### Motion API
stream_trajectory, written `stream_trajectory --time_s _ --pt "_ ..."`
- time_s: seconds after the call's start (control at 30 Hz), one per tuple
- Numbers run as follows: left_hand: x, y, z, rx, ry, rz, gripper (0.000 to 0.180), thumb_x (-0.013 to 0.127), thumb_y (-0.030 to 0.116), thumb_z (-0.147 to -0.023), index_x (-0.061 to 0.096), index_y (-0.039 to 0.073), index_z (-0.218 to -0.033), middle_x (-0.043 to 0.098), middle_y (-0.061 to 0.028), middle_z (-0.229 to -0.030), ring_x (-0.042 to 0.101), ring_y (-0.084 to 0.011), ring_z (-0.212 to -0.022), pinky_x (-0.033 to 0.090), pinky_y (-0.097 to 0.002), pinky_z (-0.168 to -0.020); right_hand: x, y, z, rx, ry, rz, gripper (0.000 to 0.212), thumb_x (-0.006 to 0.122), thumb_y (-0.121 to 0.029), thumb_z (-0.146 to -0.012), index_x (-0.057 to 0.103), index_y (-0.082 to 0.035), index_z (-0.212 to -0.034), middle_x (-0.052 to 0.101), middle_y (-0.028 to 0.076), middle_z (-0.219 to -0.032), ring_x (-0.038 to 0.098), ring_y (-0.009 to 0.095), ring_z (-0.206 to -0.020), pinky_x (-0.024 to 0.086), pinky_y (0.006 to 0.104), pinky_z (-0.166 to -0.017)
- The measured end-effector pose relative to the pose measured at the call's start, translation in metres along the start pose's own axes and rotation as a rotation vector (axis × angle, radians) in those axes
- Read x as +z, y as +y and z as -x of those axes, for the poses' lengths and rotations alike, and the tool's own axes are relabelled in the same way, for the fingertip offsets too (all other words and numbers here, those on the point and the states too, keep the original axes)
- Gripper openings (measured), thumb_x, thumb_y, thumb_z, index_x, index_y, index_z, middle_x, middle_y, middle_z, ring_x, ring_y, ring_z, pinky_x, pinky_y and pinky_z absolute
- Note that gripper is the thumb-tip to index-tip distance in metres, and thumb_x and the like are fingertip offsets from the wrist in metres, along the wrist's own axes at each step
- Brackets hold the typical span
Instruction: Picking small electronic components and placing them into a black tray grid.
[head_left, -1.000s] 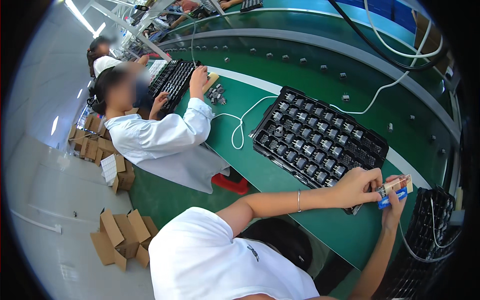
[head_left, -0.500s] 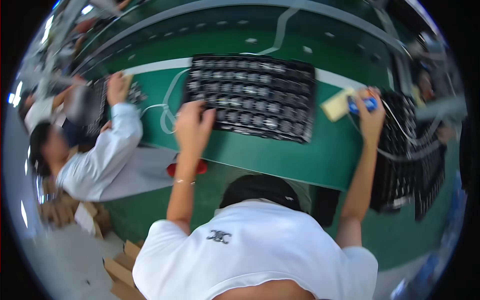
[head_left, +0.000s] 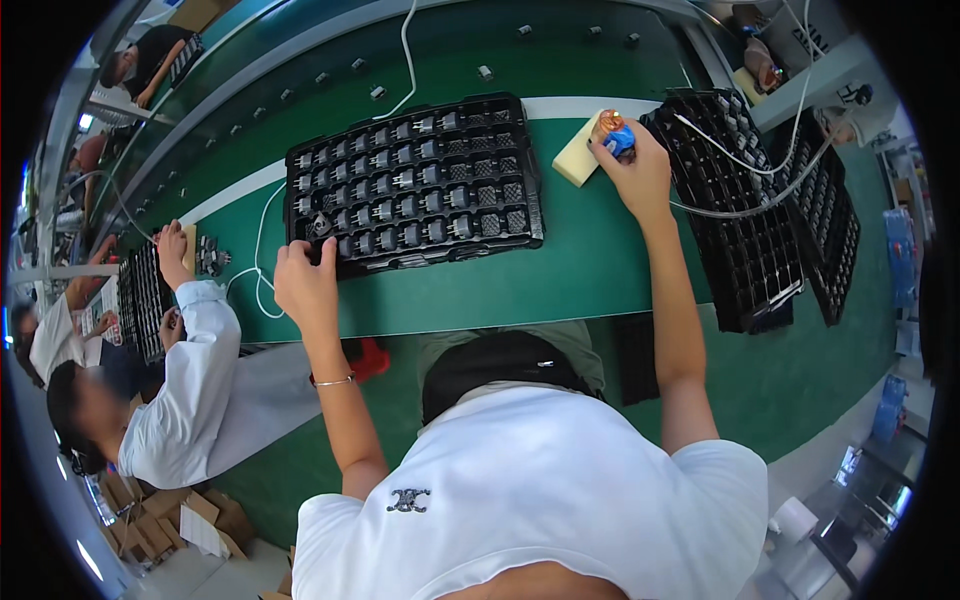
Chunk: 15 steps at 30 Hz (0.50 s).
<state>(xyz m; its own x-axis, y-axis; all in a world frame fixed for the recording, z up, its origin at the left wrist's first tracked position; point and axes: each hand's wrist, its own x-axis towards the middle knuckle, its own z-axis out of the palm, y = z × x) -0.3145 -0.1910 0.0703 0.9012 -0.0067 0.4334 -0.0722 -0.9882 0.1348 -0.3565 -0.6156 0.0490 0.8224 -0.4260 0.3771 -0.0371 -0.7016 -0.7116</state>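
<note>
A black plastic tray [head_left: 510,240] lies tilted on the green table, its pockets holding several small dark plug-like parts with metal prongs [head_left: 404,180]. The right-hand pockets show bare patterned bottoms. At the tray's near left corner is my left hand [head_left: 306,285], thumb and fingers apart, fingertips at the rim beside a darker part [head_left: 320,223]. Over to the right, my right hand [head_left: 638,175] is closed round a small blue thing with a coppery top [head_left: 618,138], whose kind I cannot make out. A pale yellow block [head_left: 577,153] lies just left of these fingers.
Stacked black trays [head_left: 725,215] fill the table's right end, with a white cable [head_left: 735,160] and a clear tube across them. Another white cable [head_left: 262,265] loops left of my tray. On the left, a person in a pale sleeve [head_left: 210,330] works at another tray [head_left: 148,300].
The view has shifted and sharpened. My left hand now sits at the tray's near left corner, lower against the rim than before. My right hand keeps the blue thing near the yellow block.
</note>
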Motion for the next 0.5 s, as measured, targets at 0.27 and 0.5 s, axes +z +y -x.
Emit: stream_trajectory --time_s 0.27,0.5 --pt "0.012 -0.012 -0.007 -0.043 -0.041 0.117 0.026 0.071 0.028 -0.083 0.063 0.005 -0.075 0.057 -0.0077 -0.069 0.056 -0.0266 -0.062 0.043 -0.039 -0.057 0.004 0.007 0.001 -0.065 0.078 -0.01 0.038 0.078 -0.021 -0.075 0.065 -0.001 -0.105 0.06 0.003 -0.077 0.049 0.008 -0.056 0.041 0.0232 -0.052" --pt "0.014 -0.023 0.001 -0.041 0.066 0.167 0.015 0.07 0.019 -0.082 0.065 0.006 -0.078 0.061 -0.0086 -0.073 0.059 -0.0271 -0.062 0.045 -0.0385 -0.058 0.013 0.005 -0.001 -0.137 0.044 -0.006 0.039 0.078 -0.021 -0.075 0.065 0.0 -0.106 0.062 0.005 -0.079 0.054 0.01 -0.062 0.046 0.0252 -0.058"
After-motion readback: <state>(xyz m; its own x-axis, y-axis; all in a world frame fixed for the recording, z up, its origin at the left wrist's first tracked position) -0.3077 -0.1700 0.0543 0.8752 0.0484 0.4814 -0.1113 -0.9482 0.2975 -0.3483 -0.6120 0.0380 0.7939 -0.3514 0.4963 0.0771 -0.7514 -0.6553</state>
